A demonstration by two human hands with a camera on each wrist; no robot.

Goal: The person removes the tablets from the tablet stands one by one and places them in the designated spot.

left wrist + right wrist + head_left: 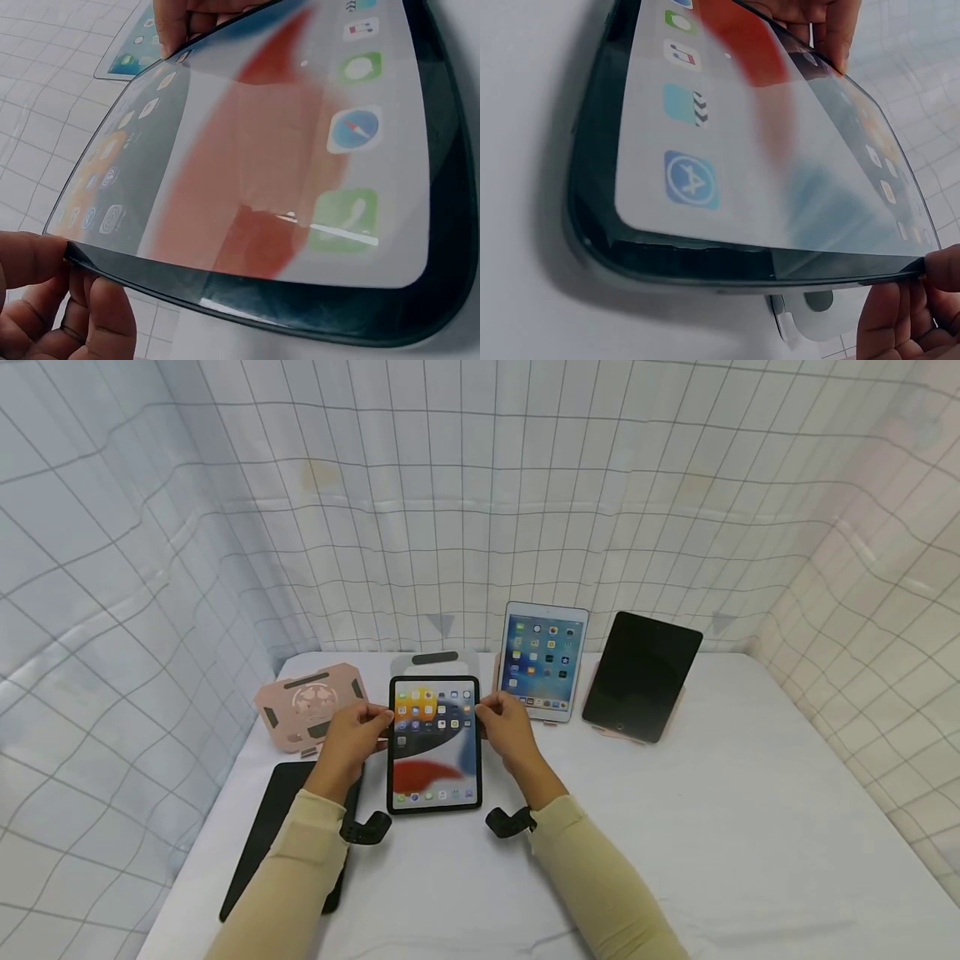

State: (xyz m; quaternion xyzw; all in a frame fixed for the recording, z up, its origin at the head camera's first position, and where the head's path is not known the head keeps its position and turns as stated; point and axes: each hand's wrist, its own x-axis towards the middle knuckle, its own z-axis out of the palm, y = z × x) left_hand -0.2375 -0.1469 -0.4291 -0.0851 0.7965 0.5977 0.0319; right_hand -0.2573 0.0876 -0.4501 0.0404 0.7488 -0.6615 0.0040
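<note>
Between my two hands a black-edged tablet (436,768) faces me, its screen lit with rows of app icons over a grey and red picture. My left hand (352,737) pinches its left edge, thumb on the front and fingers behind, as the left wrist view shows of the tablet (247,150). At the opposite edge my right hand (512,732) pinches the same way; in the right wrist view its fingers (889,319) curl under the rim. A grey stand (468,662) with a dark slot shows just behind the tablet, its lower part hidden.
Right of it, a white tablet (543,660) with a lit screen leans upright, and a dark-screened black tablet (642,677) leans beside it. A pink stand (311,703) is at the left. A black flat tablet-like slab (258,852) lies partly under my left arm on the white table (712,835).
</note>
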